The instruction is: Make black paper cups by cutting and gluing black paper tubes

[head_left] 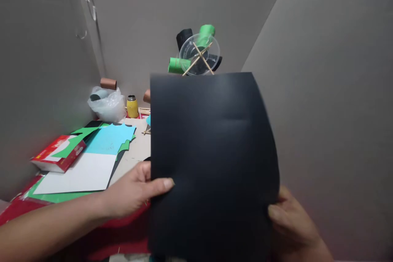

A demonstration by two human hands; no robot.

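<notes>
A large sheet of black paper point(211, 151) is held up in front of me, hiding much of the table behind it. My left hand point(138, 188) grips its left edge, thumb on the near face and fingers behind. At the lower right edge, my right hand point(291, 221) pinches the sheet, which bows on that side; this hand is a little blurred. Above the sheet's top edge shows a clear round plastic lid point(187, 51) with crossed wooden sticks point(201, 54) and green and black paper tubes point(206, 35) around it.
On the left lie a red box point(58, 159), white paper point(82, 174) and cut blue paper point(106, 139). Farther back are a plastic bag point(110, 106), a brown tube point(108, 83) and a yellow jar point(132, 107). Grey walls point(331, 110) enclose the table.
</notes>
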